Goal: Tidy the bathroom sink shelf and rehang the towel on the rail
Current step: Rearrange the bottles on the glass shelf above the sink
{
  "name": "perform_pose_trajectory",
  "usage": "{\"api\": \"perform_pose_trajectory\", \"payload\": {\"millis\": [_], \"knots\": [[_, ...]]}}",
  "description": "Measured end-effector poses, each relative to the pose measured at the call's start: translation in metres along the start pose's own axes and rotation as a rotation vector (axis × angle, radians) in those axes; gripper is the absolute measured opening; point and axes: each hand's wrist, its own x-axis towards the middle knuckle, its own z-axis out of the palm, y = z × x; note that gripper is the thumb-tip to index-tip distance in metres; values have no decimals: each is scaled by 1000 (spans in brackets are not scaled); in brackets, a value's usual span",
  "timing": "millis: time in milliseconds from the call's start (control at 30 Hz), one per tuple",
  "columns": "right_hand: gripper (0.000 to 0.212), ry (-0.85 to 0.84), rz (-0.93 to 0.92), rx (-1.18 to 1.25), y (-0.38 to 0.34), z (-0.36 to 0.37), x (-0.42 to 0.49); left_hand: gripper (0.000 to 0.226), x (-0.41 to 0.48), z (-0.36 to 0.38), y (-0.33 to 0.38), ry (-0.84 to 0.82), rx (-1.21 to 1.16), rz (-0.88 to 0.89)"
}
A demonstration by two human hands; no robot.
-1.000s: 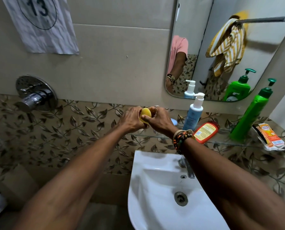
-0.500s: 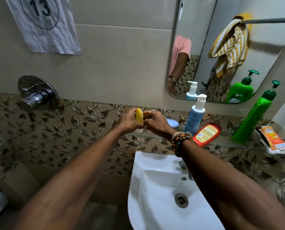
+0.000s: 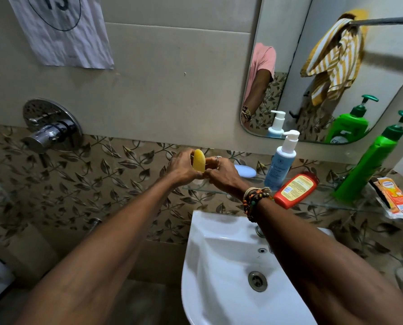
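My left hand point(image 3: 180, 168) holds a yellow soap bar point(image 3: 199, 160) upright on its edge, above the left end of the glass shelf point(image 3: 324, 204). My right hand point(image 3: 221, 173) touches the soap's lower side, fingers curled around something small and white beneath that I cannot make out. On the shelf stand a blue pump bottle point(image 3: 280, 165) and a green pump bottle point(image 3: 369, 170); an orange bottle point(image 3: 295, 190) lies on its side. A yellow striped towel point(image 3: 334, 59) hangs bunched on a rail, seen in the mirror.
A light blue soap dish point(image 3: 245, 171) sits behind my right hand. An orange sachet packet point(image 3: 397, 200) lies at the shelf's right end. The white sink point(image 3: 219, 277) with its tap is below. A chrome wall valve point(image 3: 51, 127) juts out at left.
The soap has turned from flat between both hands to standing on edge in my left hand. Both hands dropped slightly toward the shelf.
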Motion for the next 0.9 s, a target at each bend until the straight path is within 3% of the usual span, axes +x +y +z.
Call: {"api": "perform_pose_trajectory", "payload": {"millis": [333, 533, 900], "knots": [[38, -15, 5, 5, 1, 2, -1, 82, 0, -8, 2, -117, -64, -29], [35, -6, 31, 33, -2, 4, -2, 58, 3, -13, 2, -199, -128, -49], [28, -18, 51, 10, -3, 5, -3, 52, 7, -10, -3, -243, -195, -50]]}}
